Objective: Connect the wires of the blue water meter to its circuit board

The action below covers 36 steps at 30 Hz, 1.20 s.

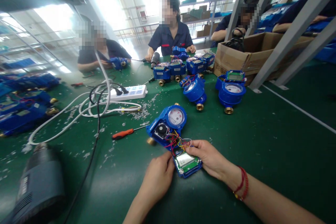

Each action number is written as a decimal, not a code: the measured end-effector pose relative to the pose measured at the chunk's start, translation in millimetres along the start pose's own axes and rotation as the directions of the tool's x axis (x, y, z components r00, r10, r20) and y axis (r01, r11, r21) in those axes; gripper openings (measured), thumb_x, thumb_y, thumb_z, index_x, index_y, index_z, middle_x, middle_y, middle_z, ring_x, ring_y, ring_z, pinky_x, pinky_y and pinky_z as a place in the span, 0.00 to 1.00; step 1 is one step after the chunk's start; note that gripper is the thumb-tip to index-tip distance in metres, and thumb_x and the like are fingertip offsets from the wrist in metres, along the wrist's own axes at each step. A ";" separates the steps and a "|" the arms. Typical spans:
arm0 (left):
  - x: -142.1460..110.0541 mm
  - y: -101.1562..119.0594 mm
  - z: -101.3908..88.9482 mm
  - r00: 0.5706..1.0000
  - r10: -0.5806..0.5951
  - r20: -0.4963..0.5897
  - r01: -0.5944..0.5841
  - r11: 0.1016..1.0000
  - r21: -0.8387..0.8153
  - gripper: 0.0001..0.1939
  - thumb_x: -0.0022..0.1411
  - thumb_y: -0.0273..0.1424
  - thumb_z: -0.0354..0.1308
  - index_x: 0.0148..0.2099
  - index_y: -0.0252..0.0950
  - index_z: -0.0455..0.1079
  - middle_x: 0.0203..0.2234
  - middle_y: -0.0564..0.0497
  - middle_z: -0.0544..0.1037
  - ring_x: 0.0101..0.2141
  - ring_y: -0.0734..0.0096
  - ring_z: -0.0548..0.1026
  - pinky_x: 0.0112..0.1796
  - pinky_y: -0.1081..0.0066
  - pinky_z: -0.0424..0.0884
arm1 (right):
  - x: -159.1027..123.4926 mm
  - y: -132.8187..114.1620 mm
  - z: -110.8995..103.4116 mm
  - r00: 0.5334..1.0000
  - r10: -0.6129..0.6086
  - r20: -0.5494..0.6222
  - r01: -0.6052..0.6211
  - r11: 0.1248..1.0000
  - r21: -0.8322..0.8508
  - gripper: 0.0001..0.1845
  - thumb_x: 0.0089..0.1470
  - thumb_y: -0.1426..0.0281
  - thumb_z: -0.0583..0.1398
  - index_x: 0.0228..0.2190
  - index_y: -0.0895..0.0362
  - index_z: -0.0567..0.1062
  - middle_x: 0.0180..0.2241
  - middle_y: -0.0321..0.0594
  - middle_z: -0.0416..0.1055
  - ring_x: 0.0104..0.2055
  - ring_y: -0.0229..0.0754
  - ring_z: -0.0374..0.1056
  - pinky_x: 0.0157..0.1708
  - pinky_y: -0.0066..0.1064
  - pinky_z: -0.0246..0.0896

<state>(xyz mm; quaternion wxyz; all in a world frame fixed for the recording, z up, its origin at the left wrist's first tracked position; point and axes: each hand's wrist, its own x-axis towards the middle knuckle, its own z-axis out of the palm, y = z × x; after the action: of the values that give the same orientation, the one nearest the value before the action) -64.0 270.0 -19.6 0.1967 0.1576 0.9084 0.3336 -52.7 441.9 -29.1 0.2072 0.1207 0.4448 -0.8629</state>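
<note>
A blue water meter [165, 116] with a round white dial lies on the green table, its box part standing open. Red, yellow and white wires [175, 140] run from it to a small display module [193, 166], a green circuit board with a screen in a blue frame. My left hand [159, 171] grips the module's left edge, fingers curled and partly hidden. My right hand [210, 157] holds its right side, with thumb and finger close by the wires. An orange-handled screwdriver [123, 134] rests left of the meter, its tip near the casing.
A heat gun [42, 182] is at the lower left. Behind it, white and black cables loop around a power strip [133, 92]. Scraps litter the table. More blue meters [194, 91] stand ahead and at left, near a cardboard box [231, 57]. Several people [172, 35] sit opposite.
</note>
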 end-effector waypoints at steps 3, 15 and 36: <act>-0.5 0.0 0.3 1.000 -0.004 0.003 0.004 1.000 -0.003 0.12 0.63 0.31 0.41 0.36 0.38 0.66 0.28 0.52 0.75 0.26 0.72 0.70 0.26 0.76 0.57 | -0.3 -2.1 -0.1 1.000 0.009 0.020 -0.009 1.000 -0.012 0.15 0.38 0.70 0.67 0.30 0.66 0.75 0.26 0.44 0.74 0.26 0.37 0.68 0.31 0.30 0.60; -0.7 -0.2 -0.5 1.000 0.006 0.000 -0.006 1.000 0.012 0.12 0.63 0.32 0.41 0.34 0.38 0.65 0.26 0.52 0.74 0.25 0.72 0.69 0.26 0.76 0.56 | 3.7 2.6 -2.8 0.997 -0.024 -0.069 0.022 0.999 -0.029 0.15 0.35 0.70 0.67 0.28 0.64 0.73 0.24 0.39 0.72 0.24 0.35 0.66 0.27 0.28 0.58; -0.9 -1.2 1.5 1.000 0.004 0.001 -0.004 1.000 0.009 0.12 0.63 0.31 0.42 0.36 0.38 0.66 0.28 0.51 0.75 0.26 0.72 0.70 0.26 0.76 0.57 | -0.9 -2.5 0.3 1.000 -0.004 0.008 0.004 1.000 -0.014 0.15 0.38 0.69 0.67 0.30 0.64 0.74 0.26 0.40 0.72 0.27 0.37 0.67 0.29 0.28 0.58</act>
<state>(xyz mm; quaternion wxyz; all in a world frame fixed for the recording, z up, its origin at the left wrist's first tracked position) -62.6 269.6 -21.3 0.1957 0.1602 0.9095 0.3299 -53.1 443.2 -26.8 0.2080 0.1149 0.4502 -0.8607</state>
